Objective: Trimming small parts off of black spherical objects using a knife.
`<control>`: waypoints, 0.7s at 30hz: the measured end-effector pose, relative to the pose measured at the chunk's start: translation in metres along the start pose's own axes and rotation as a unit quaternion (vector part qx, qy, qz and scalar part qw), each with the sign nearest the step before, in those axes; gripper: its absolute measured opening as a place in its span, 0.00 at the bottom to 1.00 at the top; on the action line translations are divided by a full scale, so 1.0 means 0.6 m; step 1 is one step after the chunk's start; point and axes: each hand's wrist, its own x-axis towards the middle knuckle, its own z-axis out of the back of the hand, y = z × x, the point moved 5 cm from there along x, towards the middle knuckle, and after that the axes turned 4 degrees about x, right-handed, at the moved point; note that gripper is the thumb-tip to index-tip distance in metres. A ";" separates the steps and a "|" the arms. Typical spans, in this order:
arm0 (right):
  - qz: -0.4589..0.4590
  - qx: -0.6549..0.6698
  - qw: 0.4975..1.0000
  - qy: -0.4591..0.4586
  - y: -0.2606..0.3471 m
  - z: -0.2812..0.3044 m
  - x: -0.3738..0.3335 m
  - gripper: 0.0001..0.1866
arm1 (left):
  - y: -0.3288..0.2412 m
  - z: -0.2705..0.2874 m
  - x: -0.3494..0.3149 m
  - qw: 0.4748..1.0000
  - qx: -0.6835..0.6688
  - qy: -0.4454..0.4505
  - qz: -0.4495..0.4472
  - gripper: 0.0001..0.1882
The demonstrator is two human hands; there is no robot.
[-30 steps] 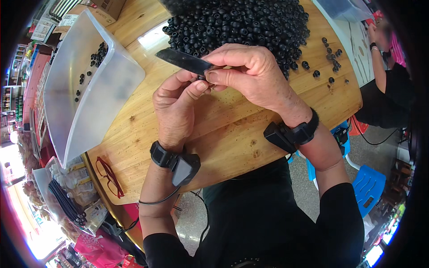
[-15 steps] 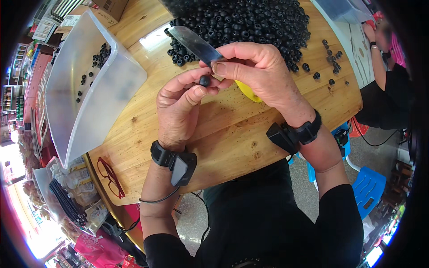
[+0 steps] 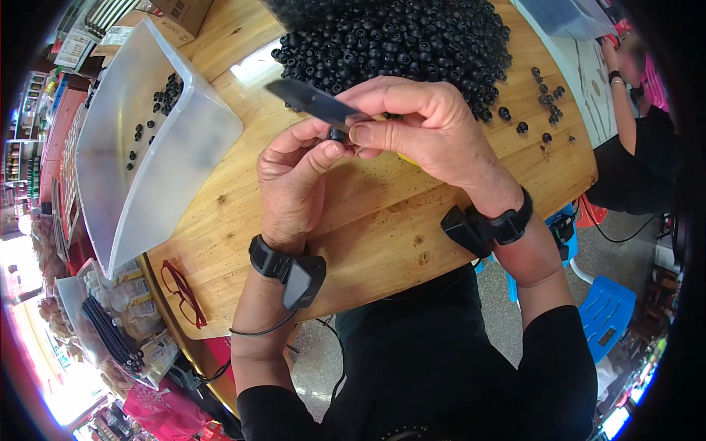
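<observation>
Between the thumb and fingers of my left hand [image 3: 296, 165] sits a small round black piece [image 3: 337, 135], like a bead. My right hand [image 3: 434, 136] grips a knife [image 3: 312, 101] close to the base of its blade; a bit of yellow, apparently the handle, shows below that palm. The blade points up and left, its lower part at the top of the held piece. Whether the edge cuts into it, I cannot tell. Behind my hands lies a big heap of similar round black pieces [image 3: 397, 51], some showing a hole or hollow.
A translucent plastic bin [image 3: 173, 162] with several black pieces inside stands at the left. Red-framed glasses [image 3: 184, 294] lie on the wooden table [image 3: 368, 250] near its front left corner. Loose pieces [image 3: 546, 95] are scattered at the right. Another person's arm [image 3: 624, 110] shows at far right.
The knife blade has tilted, its tip dropping lower and left, and its face looks darker. Its base has come down onto the black piece. My left hand has hardly moved.
</observation>
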 end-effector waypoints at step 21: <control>-0.034 -0.001 0.999 -0.032 -0.005 0.008 -0.001 0.07 | -0.003 -0.011 -0.003 0.998 0.062 0.002 -0.011 0.12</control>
